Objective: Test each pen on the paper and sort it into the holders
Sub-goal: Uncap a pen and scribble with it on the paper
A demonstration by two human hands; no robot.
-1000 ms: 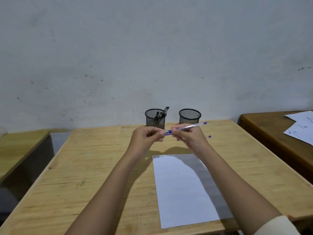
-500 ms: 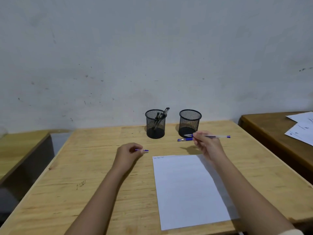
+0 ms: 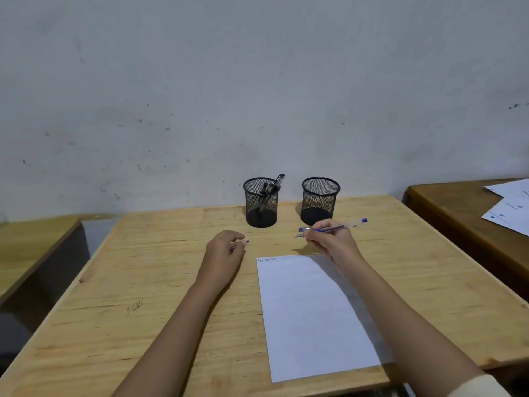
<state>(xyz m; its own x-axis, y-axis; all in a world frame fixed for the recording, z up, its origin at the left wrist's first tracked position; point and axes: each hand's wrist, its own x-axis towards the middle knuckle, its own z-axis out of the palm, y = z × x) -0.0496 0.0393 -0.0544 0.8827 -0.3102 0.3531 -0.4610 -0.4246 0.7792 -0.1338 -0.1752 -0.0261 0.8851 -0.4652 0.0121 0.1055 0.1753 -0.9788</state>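
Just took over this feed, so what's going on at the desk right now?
A person is testing pens. The right hand holds an uncapped blue pen above the paper; the left hand holds its cap. The left holder has pens, the right holder looks empty.

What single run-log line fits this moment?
right hand: holds uncapped pen | left hand: holds cap | paper: not touched | right holder: empty

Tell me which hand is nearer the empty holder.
Right. The right hand, holding a pen, sits just in front of the empty holder; the left hand is farther, nearer the other holder.
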